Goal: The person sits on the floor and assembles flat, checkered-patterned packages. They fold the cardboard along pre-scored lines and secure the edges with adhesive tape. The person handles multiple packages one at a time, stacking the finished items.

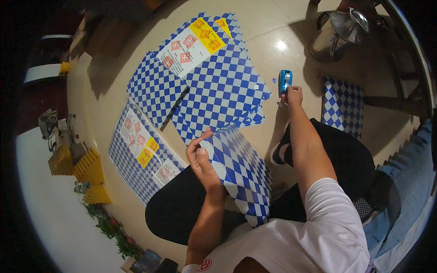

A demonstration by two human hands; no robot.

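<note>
A blue-and-white checkered sheet (248,170) stands tilted across my lap, its pale speckled edge against my left hand (202,161). The fingers of that hand curl at the sheet's upper left corner and hold it. Farther out to the right, my right hand (293,94) is closed at the near end of a small blue device (285,81) with a silvery part, on the floor. Its exact kind is hard to make out, and my fingers partly cover its near end. Ahead of my left hand lies a fanned stack of checkered sheets (227,84).
A folded checkered piece (157,88) and a wrapped checkered pack (132,150) lie on the left. Beyond my right knee is another checkered piece (341,107), near wooden furniture legs. A metal kettle (332,38) stands far right. Potted plants (109,232) line the left side.
</note>
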